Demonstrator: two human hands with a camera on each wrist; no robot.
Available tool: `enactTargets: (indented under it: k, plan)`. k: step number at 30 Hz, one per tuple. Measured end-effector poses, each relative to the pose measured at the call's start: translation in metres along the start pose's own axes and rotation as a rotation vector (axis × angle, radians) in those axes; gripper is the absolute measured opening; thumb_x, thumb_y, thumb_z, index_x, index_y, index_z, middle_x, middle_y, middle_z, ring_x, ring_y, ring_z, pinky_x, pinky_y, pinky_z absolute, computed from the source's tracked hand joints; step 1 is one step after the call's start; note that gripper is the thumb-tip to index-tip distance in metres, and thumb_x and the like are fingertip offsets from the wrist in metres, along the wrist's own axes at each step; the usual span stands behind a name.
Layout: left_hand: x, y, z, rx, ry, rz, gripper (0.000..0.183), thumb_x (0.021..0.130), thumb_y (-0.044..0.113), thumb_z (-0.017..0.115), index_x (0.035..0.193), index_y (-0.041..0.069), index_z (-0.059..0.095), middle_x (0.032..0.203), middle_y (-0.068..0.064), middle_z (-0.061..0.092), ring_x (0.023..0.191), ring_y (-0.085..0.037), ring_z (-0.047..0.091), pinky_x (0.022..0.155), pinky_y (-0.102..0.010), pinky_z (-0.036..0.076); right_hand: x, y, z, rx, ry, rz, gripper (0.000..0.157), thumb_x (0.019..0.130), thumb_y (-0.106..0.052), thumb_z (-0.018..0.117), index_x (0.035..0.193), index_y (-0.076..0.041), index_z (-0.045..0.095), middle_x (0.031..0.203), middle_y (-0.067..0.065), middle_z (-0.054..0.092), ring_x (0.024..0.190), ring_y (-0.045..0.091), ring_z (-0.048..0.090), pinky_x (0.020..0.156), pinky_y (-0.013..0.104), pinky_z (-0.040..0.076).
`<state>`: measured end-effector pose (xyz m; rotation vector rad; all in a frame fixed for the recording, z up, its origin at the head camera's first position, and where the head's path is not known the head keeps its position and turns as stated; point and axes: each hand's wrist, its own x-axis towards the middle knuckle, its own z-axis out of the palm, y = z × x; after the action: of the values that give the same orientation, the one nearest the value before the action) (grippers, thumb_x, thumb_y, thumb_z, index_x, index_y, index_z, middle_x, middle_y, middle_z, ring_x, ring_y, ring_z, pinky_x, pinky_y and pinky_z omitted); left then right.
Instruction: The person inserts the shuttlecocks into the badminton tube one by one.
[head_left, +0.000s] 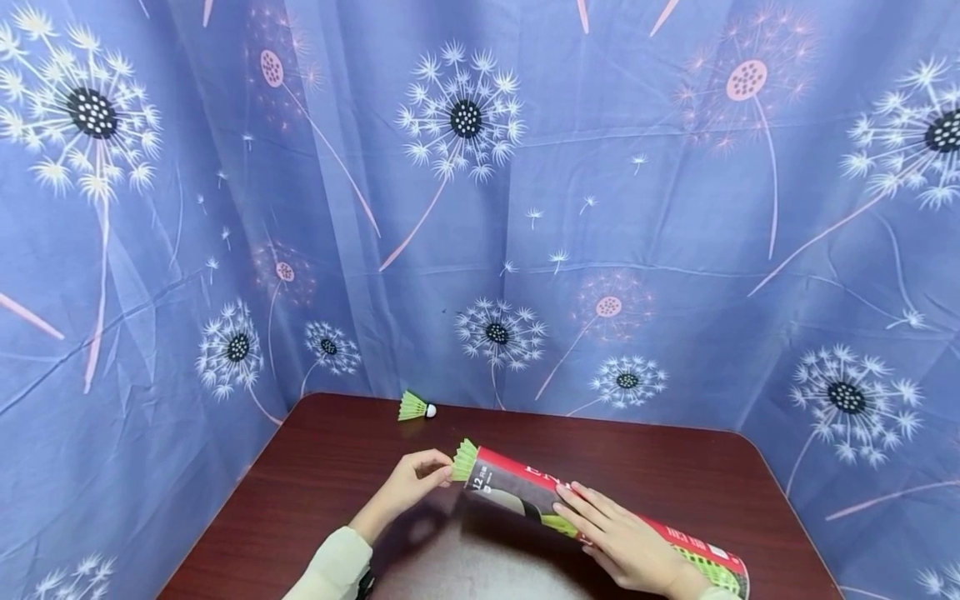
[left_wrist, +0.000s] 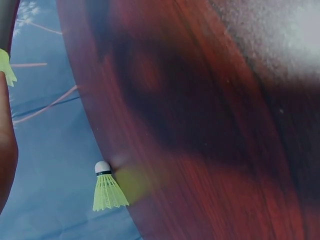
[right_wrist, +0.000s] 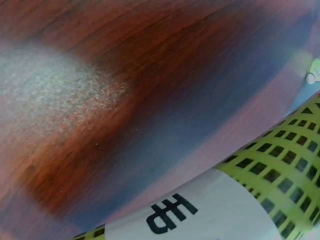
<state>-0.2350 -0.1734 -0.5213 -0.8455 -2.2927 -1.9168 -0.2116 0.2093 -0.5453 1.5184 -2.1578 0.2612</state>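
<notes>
A long cylindrical shuttlecock tube [head_left: 517, 483], red and dark grey with printed lettering, slants across the table in the head view. My right hand [head_left: 626, 537] holds it from above, fingers laid over its middle. From the tube's upper left mouth sticks the yellow-green skirt of a shuttlecock [head_left: 464, 461]; its base is hidden inside. My left hand [head_left: 412, 483] pinches the edge of that skirt between thumb and fingertips. In the right wrist view the tube's printed green grid [right_wrist: 280, 165] and white band fill the lower right.
A second yellow-green shuttlecock [head_left: 415, 407] with a white base lies by the table's back edge, left of the tube. The dark red-brown table [head_left: 330, 450] has rounded corners. A blue dandelion-print curtain [head_left: 570, 217] hangs behind it and at both sides.
</notes>
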Motion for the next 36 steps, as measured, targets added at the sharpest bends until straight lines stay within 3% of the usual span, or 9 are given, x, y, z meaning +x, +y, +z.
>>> enactTargets:
  k: [6, 13, 19, 24, 32, 36]
  plan:
    - [0.001, 0.007, 0.002, 0.028, -0.003, -0.02, 0.008, 0.092, -0.004, 0.059, 0.096, -0.008, 0.064, 0.087, -0.027, 0.064, 0.079, -0.039, 0.065, 0.071, -0.048, 0.056, -0.001, 0.001, -0.001, 0.001, -0.003, 0.0, 0.057, 0.094, -0.022, 0.058, 0.145, -0.003, 0.04, 0.151, 0.016, 0.035, 0.134, 0.035, 0.038, 0.116, 0.028, 0.013]
    - [0.0, 0.008, 0.004, 0.033, -0.003, -0.025, 0.008, 0.091, -0.005, 0.059, 0.095, -0.011, 0.064, 0.087, -0.03, 0.064, 0.078, -0.018, 0.065, 0.072, -0.051, 0.055, -0.003, -0.001, 0.0, 0.009, -0.008, -0.003, 0.058, 0.093, -0.022, 0.06, 0.144, -0.003, 0.041, 0.151, 0.016, 0.035, 0.133, 0.036, 0.039, 0.116, 0.028, 0.012]
    - [0.0, 0.008, 0.006, 0.049, -0.003, 0.01, 0.007, 0.09, -0.007, 0.06, 0.093, -0.013, 0.063, 0.084, -0.031, 0.063, 0.075, -0.015, 0.064, 0.069, -0.053, 0.055, -0.004, -0.002, -0.001, 0.015, -0.009, 0.001, 0.057, 0.094, -0.023, 0.058, 0.144, -0.003, 0.04, 0.151, 0.016, 0.035, 0.132, 0.037, 0.04, 0.116, 0.028, 0.012]
    - [0.003, 0.01, 0.009, 0.087, -0.004, 0.031, 0.006, 0.089, -0.008, 0.061, 0.092, -0.011, 0.064, 0.081, -0.028, 0.063, 0.073, -0.016, 0.063, 0.065, -0.045, 0.056, -0.003, -0.001, -0.002, 0.004, -0.009, -0.001, 0.057, 0.094, -0.023, 0.058, 0.145, -0.004, 0.04, 0.151, 0.016, 0.036, 0.134, 0.035, 0.039, 0.116, 0.028, 0.012]
    - [0.009, -0.013, 0.014, 0.1, -0.009, 0.065, 0.006, 0.089, -0.006, 0.062, 0.091, -0.008, 0.067, 0.078, -0.025, 0.064, 0.071, -0.01, 0.06, 0.061, -0.039, 0.056, -0.003, -0.001, -0.002, 0.003, -0.009, 0.001, 0.059, 0.092, -0.021, 0.06, 0.145, -0.003, 0.04, 0.151, 0.016, 0.035, 0.132, 0.037, 0.04, 0.116, 0.028, 0.012]
    - [0.011, -0.022, 0.014, 0.103, -0.008, 0.077, 0.005, 0.089, -0.003, 0.064, 0.091, -0.003, 0.069, 0.079, -0.02, 0.065, 0.072, -0.005, 0.058, 0.06, -0.03, 0.055, -0.003, -0.002, -0.002, 0.0, -0.008, -0.004, 0.059, 0.092, -0.021, 0.06, 0.145, -0.003, 0.04, 0.151, 0.016, 0.035, 0.132, 0.036, 0.04, 0.117, 0.028, 0.012]
